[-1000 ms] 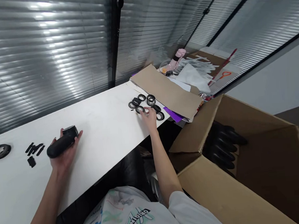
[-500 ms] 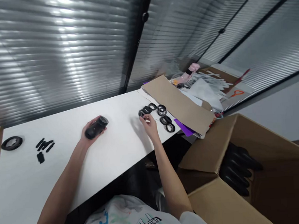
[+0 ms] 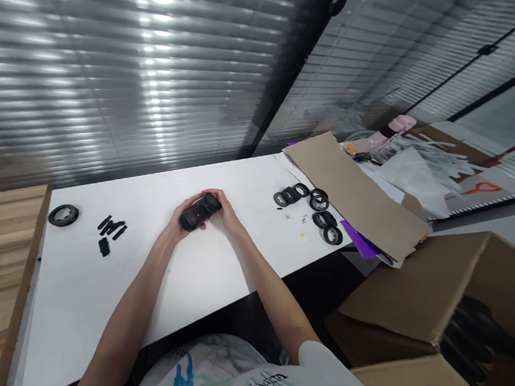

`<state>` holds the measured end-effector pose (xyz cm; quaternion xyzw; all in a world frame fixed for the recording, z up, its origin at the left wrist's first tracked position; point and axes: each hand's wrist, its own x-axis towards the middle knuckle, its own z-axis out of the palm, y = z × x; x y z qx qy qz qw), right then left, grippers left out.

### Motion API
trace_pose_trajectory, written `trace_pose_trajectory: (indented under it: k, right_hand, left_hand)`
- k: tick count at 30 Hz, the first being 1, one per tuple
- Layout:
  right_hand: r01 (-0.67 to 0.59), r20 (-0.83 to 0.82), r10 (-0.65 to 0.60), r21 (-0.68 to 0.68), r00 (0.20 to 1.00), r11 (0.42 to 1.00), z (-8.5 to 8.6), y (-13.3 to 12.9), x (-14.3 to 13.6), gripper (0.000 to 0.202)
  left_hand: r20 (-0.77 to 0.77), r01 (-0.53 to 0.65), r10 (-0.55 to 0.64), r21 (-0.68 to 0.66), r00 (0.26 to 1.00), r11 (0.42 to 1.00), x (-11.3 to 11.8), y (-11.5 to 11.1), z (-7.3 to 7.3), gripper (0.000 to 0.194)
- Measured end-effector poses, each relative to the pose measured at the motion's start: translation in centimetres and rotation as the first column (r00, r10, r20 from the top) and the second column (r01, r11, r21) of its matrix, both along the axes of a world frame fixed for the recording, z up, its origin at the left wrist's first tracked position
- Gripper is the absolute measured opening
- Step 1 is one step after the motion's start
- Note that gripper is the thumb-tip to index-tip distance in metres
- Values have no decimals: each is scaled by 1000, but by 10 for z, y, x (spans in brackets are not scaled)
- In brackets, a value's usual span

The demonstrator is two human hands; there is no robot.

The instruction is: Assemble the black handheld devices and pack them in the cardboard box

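Note:
A black cylindrical object [image 3: 195,215] lies tilted between my two hands above the white table. My left hand [image 3: 177,223] is wrapped round its lower left end. At the upper right end, my right hand [image 3: 225,206] has its fingers on a dark round part [image 3: 212,202]; whether that is a separate ring is hard to tell. Several black rings [image 3: 333,235] sit in a cluster on the right of the table. One larger black ring [image 3: 64,215] lies at the far left, with several small black pieces [image 3: 112,228] beside it.
White table [image 3: 71,300] under my arms. To the right are a cardboard sheet [image 3: 350,192], a purple sheet [image 3: 360,241], white strips [image 3: 435,157] and a pink item [image 3: 400,125]. An open carton [image 3: 392,301] with black objects [image 3: 474,331] stands at the lower right. Wooden surface [image 3: 6,252] at left.
My right hand has left the ring cluster and moved left to the cylindrical object, which my left hand still holds. The camera view has turned, shifting the scene.

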<state>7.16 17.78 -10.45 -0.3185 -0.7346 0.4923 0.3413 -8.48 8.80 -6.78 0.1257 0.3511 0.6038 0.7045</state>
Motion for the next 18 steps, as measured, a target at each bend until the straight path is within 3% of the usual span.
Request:
trace_pose_trajectory:
  k: [3,7,10,14,18]
  right_hand:
    - [-37,-127,30,-56,991,998,2,4,-7,59]
    - [-76,-91,80,52,993,996,15,14,-16,52]
    - [-189,-25,195,154,980,970,29,21,-20,54]
    - [-290,86,278,257,957,922,45,24,-22,54]
    - [-335,155,308,201,939,920,54,20,-21,52]
  left_hand:
    - [71,11,-9,-30,997,999,-2,1,2,41]
    - [267,-8,24,-64,963,998,-7,1,7,55]
    - [362,11,19,-81,932,997,-11,0,11,62]
    - [453,-10,73,-139,889,990,-14,-2,14,57]
    - [480,-29,105,-163,871,986,-16,0,11,44]
